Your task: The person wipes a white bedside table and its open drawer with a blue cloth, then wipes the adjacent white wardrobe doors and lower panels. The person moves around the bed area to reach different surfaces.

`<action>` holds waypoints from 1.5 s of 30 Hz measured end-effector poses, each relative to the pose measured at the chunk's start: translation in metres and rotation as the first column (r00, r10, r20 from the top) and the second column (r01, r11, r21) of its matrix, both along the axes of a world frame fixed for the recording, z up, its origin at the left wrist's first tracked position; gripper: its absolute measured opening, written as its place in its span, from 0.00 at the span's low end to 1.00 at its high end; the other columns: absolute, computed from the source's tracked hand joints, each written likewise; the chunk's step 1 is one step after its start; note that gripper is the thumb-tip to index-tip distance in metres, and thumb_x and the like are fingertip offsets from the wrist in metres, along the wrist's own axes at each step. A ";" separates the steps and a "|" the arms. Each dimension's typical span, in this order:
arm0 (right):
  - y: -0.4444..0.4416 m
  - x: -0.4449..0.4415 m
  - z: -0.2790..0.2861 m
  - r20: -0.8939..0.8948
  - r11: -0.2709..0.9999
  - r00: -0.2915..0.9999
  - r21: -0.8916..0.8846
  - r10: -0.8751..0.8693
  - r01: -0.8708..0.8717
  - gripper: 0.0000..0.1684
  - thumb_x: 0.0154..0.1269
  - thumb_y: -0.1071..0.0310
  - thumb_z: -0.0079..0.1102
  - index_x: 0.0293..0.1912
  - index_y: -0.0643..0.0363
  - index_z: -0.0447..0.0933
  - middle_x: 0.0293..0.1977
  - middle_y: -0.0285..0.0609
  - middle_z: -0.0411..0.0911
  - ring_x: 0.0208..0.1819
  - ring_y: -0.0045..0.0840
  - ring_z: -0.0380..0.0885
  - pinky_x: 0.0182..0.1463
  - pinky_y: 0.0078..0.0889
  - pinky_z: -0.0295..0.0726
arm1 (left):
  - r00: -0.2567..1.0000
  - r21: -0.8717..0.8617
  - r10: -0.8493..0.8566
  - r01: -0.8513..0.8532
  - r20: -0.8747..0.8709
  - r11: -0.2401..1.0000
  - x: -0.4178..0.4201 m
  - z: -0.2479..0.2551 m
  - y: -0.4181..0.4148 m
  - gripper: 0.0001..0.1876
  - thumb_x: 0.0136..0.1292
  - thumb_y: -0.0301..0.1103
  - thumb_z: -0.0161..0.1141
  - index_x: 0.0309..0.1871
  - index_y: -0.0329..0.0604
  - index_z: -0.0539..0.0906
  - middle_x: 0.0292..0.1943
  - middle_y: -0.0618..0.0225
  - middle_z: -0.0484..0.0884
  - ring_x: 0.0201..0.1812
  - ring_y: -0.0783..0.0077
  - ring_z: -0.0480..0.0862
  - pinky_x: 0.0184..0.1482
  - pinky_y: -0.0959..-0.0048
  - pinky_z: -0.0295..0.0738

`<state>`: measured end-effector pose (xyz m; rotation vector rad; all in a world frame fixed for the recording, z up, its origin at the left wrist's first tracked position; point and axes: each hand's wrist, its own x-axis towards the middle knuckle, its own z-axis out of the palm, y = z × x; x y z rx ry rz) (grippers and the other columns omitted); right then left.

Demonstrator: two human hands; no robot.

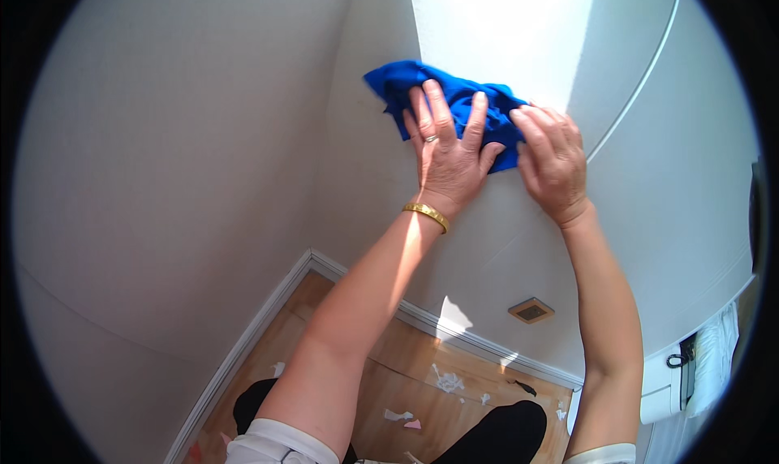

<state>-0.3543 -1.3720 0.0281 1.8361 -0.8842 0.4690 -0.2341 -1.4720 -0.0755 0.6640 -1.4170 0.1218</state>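
A crumpled blue cloth [447,93] lies against the pale wall [462,245], near the corner where two walls meet. My left hand [450,144], with a ring and a gold bracelet [426,213] at the wrist, presses flat on the cloth with its fingers spread. At the cloth's right end, my right hand [551,154] has its fingers bent over the edge and pinches it. Bright sunlight falls on the wall just above the cloth. Part of the cloth is hidden beneath my hands.
A wall outlet [531,310] sits low on the wall, above a white baseboard [487,342]. Torn paper scraps [449,382] litter the wood-look floor [389,342]. At right stands white furniture [663,373] with a plastic-like white bundle [713,357] on it.
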 end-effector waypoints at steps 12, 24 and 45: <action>-0.005 -0.024 -0.020 -0.090 0.987 0.989 -0.122 -0.116 0.104 0.18 0.63 0.73 0.61 0.53 0.50 0.81 0.58 0.31 0.80 0.66 0.29 0.73 0.75 0.41 0.66 | 0.973 0.096 0.168 -0.154 -0.160 0.983 0.038 -0.087 -0.065 0.31 0.67 0.40 0.60 0.73 0.45 0.70 0.78 0.40 0.49 0.78 0.34 0.48 0.76 0.45 0.48; -0.006 -0.034 -0.022 -0.134 0.980 0.977 -0.131 -0.164 0.147 0.17 0.68 0.70 0.62 0.55 0.47 0.81 0.61 0.30 0.79 0.69 0.27 0.71 0.77 0.39 0.64 | 0.987 0.059 0.127 -0.121 -0.101 0.991 0.025 -0.092 -0.047 0.30 0.62 0.36 0.64 0.70 0.53 0.75 0.79 0.44 0.52 0.78 0.34 0.50 0.76 0.44 0.48; -0.012 -0.016 -0.051 0.005 0.937 0.947 -0.146 -0.320 0.317 0.24 0.65 0.69 0.59 0.60 0.42 0.75 0.66 0.27 0.71 0.74 0.26 0.62 0.82 0.45 0.50 | 0.951 0.318 0.192 -0.109 -0.244 0.942 -0.002 -0.148 -0.021 0.34 0.61 0.34 0.62 0.73 0.50 0.71 0.79 0.40 0.45 0.79 0.33 0.44 0.75 0.41 0.45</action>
